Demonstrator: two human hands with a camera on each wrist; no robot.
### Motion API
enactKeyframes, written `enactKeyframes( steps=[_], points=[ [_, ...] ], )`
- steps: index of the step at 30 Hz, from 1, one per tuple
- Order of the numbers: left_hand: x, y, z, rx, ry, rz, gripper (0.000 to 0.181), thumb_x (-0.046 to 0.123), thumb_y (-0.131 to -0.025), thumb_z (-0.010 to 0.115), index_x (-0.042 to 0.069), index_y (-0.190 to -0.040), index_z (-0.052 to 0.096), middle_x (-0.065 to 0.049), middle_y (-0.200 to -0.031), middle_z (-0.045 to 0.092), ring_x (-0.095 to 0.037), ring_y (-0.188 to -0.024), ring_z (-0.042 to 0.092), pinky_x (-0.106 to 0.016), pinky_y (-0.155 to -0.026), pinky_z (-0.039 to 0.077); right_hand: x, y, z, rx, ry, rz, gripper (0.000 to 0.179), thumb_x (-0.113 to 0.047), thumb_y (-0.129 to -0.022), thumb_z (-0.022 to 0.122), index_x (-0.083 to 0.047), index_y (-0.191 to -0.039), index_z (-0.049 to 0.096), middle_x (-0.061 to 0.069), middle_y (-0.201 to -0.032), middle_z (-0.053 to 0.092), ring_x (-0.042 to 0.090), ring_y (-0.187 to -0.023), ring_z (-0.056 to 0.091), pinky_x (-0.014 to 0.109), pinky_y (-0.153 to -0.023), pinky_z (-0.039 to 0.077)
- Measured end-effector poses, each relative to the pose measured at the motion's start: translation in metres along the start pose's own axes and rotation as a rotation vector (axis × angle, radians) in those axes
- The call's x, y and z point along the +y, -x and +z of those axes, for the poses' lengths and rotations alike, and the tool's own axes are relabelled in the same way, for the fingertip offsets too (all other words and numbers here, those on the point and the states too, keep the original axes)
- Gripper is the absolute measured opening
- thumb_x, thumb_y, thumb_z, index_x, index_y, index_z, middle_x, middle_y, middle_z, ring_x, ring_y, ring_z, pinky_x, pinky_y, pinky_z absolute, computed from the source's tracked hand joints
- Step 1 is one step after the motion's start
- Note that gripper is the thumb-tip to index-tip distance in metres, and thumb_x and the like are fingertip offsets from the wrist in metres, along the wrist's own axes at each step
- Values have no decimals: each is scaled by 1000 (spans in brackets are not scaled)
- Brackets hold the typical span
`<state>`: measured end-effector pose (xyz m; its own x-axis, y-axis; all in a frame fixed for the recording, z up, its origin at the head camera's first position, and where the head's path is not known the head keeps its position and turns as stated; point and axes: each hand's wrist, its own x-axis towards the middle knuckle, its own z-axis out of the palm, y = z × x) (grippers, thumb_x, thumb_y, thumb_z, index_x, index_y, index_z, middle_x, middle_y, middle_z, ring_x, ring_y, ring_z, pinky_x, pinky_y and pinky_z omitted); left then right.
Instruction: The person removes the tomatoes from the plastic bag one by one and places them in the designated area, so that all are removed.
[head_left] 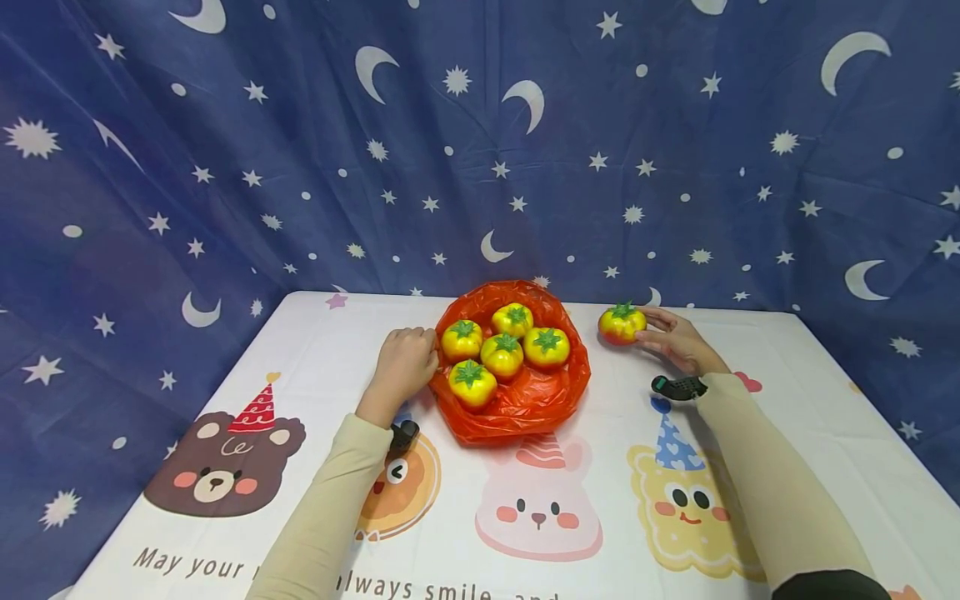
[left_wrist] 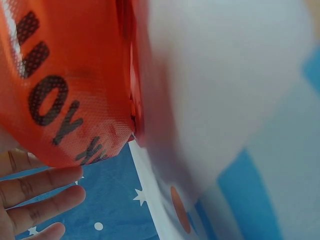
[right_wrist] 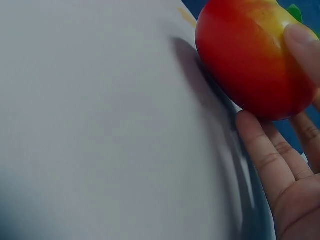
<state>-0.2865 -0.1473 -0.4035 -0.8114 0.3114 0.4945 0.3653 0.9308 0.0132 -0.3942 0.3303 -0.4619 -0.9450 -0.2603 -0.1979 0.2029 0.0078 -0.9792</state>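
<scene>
An open red plastic bag (head_left: 551, 400) stands mid-table with its rim spread. Several yellow tomatoes (head_left: 502, 357) with green star-shaped tops lie inside it. My left hand (head_left: 407, 362) grips the bag's left rim; in the left wrist view, the bag's printed side covers the thumb and part of the index finger, while the other fingers (left_wrist: 47, 187) stretch out beside it. To the right of the bag, my right hand (head_left: 677, 337) holds another tomato (head_left: 621, 325) between thumb and fingers. From the right wrist, this tomato (right_wrist: 255, 60) shows a glossy red underside close over the cloth.
A white tablecloth (head_left: 600, 500) printed with cartoon animals and lettering covers the table. Behind the table's back edge hangs a dark blue curtain (head_left: 420, 208) with moons and stars. Black straps with small devices (head_left: 678, 387) sit at both wrists.
</scene>
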Motion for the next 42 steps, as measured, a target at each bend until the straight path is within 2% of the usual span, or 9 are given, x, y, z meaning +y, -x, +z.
enactKeyframes(
  steps=[3, 6, 10, 14, 17, 27, 42],
  points=[
    [0, 0, 0, 3, 1, 0, 10, 7, -79, 60, 4, -70, 58, -9, -63, 58, -29, -64, 61, -42, -69, 49, -28, 12, 29, 36, 64, 77, 77, -5, -87, 63, -16, -150, 20, 13, -159, 3, 27, -138, 31, 32, -96, 46],
    [1, -1, 0, 0, 1, 0, 10, 7, -80, 60, 4, -71, 58, -9, -63, 58, -28, -64, 61, -42, -70, 49, -41, 27, 40, 37, 74, 114, 77, -3, -88, 60, -14, -151, 16, 14, -159, -3, 31, -141, 24, 32, -97, 43],
    [1, -1, -1, -1, -2, 4, 9, 8, -80, 60, 3, -73, 59, -10, -65, 60, -29, -65, 61, -42, -69, 49, -46, 36, 44, 51, 153, 104, 81, -8, -86, 64, -12, -151, 15, 15, -159, 0, 34, -145, 14, 35, -102, 37],
    [1, -1, -2, -1, -6, 5, 8, 8, -80, 61, 3, -73, 60, -11, -66, 61, -29, -65, 61, -41, -68, 49, -40, 34, 38, 57, 285, 71, 84, -14, -83, 69, -8, -150, 17, 17, -158, 8, 36, -145, 15, 40, -108, 31],
    [1, -1, -3, -1, -6, 5, 8, 8, -80, 61, 3, -73, 60, -10, -65, 60, -29, -65, 61, -41, -68, 49, -35, 30, 31, 58, 343, 54, 83, -16, -84, 68, -5, -149, 17, 18, -157, 13, 36, -144, 18, 43, -110, 27],
    [1, -1, -1, -8, -12, 0, 7, 9, -80, 61, 2, -77, 62, -11, -68, 63, -30, -68, 62, -42, -71, 50, -32, 27, 25, 38, 328, 53, 80, -11, -87, 64, -2, -149, 15, 19, -157, 13, 35, -144, 18, 41, -111, 26],
    [1, -1, -3, -34, -5, -20, 9, 10, -81, 62, 2, -80, 63, -11, -71, 64, -30, -71, 63, -43, -74, 50, -32, 27, 23, 38, 323, 61, 85, -15, -84, 68, -5, -150, 15, 17, -157, 12, 34, -144, 17, 43, -111, 25]
  ],
)
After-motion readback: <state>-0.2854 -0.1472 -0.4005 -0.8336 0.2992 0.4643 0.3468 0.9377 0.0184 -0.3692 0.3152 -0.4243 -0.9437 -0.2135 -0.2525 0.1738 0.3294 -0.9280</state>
